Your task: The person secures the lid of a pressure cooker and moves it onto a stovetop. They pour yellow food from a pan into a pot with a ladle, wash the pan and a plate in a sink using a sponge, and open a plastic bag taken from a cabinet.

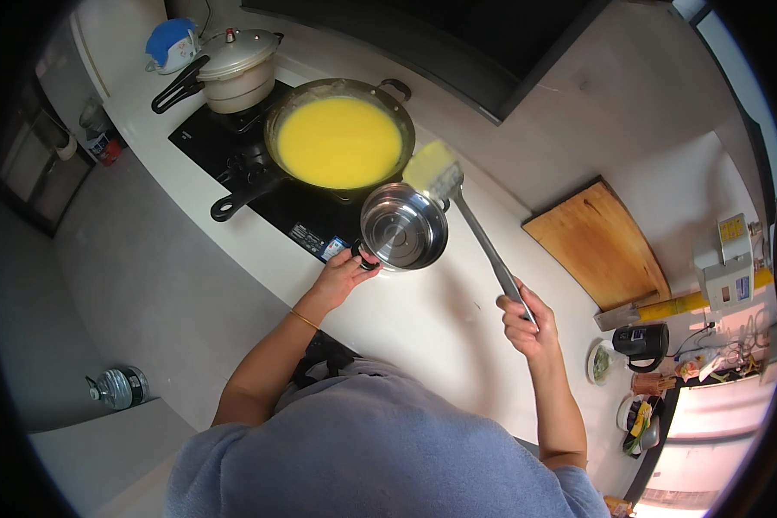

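Note:
My left hand grips the black side handle of a small stainless steel pot, tilted so that its shiny inside faces me. In my right hand is the grey handle of a long spatula or ladle. Its blurred head is coated with something yellow and overlaps the pot's far rim in view; whether they touch I cannot tell. Just beyond the pot, a wok with a long black handle sits on the black cooktop. A smooth yellow liquid fills much of it.
A pressure cooker stands at the cooktop's far left. On the right, a wooden cutting board leans by the wall near a gas meter, with a black electric kettle nearby. A large water bottle is at lower left.

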Demonstrator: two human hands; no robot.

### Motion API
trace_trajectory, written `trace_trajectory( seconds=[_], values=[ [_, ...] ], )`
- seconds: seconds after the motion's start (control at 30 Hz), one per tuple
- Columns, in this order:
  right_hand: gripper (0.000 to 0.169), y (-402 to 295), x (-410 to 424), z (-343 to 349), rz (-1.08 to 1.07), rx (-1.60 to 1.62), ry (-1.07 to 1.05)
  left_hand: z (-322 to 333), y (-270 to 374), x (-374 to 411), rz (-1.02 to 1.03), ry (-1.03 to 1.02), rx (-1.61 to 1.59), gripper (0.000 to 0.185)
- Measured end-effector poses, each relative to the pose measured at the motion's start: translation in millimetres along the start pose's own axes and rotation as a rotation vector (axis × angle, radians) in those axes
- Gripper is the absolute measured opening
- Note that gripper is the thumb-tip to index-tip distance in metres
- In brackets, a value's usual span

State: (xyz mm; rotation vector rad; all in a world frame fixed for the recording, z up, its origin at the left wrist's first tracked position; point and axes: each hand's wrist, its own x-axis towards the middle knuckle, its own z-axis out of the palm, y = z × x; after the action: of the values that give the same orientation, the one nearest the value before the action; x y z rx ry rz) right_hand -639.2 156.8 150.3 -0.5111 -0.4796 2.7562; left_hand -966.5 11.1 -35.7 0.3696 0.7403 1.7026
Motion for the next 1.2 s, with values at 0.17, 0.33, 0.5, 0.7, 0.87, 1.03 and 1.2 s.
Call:
trace_trajectory(
  seconds=[0.17, 0.33, 0.5, 0.7, 0.87, 1.03, 1.2],
  values=[
    [0.042, 5, -15, -3, 0.061, -0.639, 0.301, 2, -1, -5, 0.002, -0.025, 0.011, 0.017],
    [0.049, 27, 9, -24, 0.121, -1.412, 0.316, 2, -7, -11, -0.081, 0.001, 0.036, 0.019],
    [0.051, 29, 18, -48, -0.046, -2.006, 0.123, 4, -18, -28, -0.063, 0.001, 0.009, 0.019],
    [0.053, 12, 31, -73, -0.092, -2.197, 0.135, -1, -16, -34, -0.08, -0.025, 0.019, 0.018],
    [0.051, -9, 29, -64, 0.179, -2.216, 0.19, -4, -16, -36, -0.073, -0.04, -0.033, 0.018],
    [0.047, -15, 32, -46, 0.217, -2.32, 0.276, -4, -17, -36, -0.086, -0.045, -0.07, 0.017],
    [0.046, -28, 37, -51, 0.327, -2.312, 0.259, -5, -16, -35, -0.119, -0.009, -0.079, 0.018]
  ],
)
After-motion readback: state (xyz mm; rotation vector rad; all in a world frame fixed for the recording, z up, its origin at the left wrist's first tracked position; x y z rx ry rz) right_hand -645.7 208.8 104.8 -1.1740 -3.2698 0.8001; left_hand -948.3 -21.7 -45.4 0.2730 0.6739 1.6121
